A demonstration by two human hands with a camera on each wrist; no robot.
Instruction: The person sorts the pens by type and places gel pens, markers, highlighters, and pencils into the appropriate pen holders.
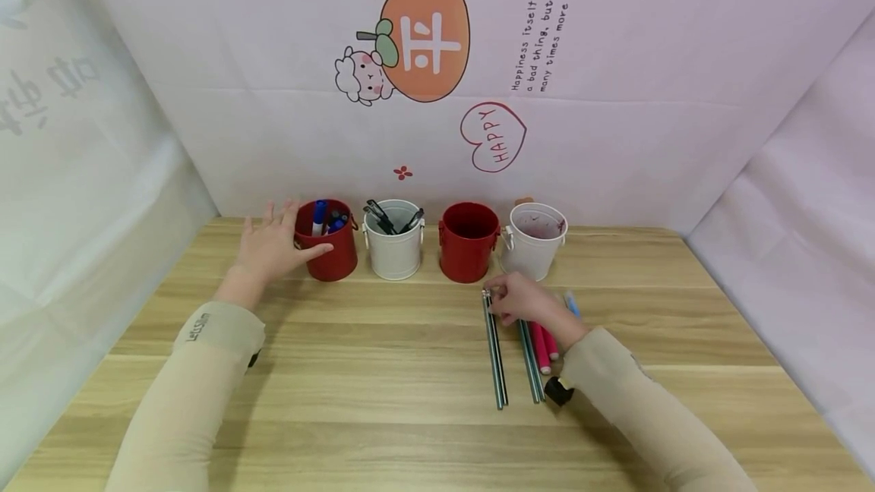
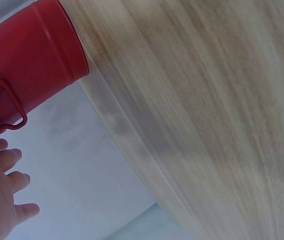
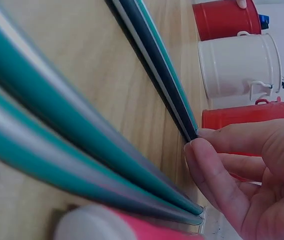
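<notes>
At the far left, my left hand (image 1: 270, 249) rests against the left red bucket (image 1: 333, 258), its fingers spread and its thumb across the front near the rim. That bucket holds blue-capped markers (image 1: 319, 217). With thumb and fingertips, my right hand (image 1: 522, 301) pinches the far ends of two pencils (image 1: 497, 359), dark and green, that lie side by side on the table. In the right wrist view the pinched pencils (image 3: 159, 70) appear beyond another green pair (image 3: 82, 135). These other green pencils (image 1: 531, 367) lie partly under my right hand, beside pink markers (image 1: 540, 348).
A white bucket (image 1: 394, 253) with black pens stands right of the left red one. Farther right are a second red bucket (image 1: 466, 253) and another white bucket (image 1: 529, 257). A light-blue item (image 1: 572, 304) lies behind my right wrist. A printed cloth (image 1: 615, 150) hangs behind the table.
</notes>
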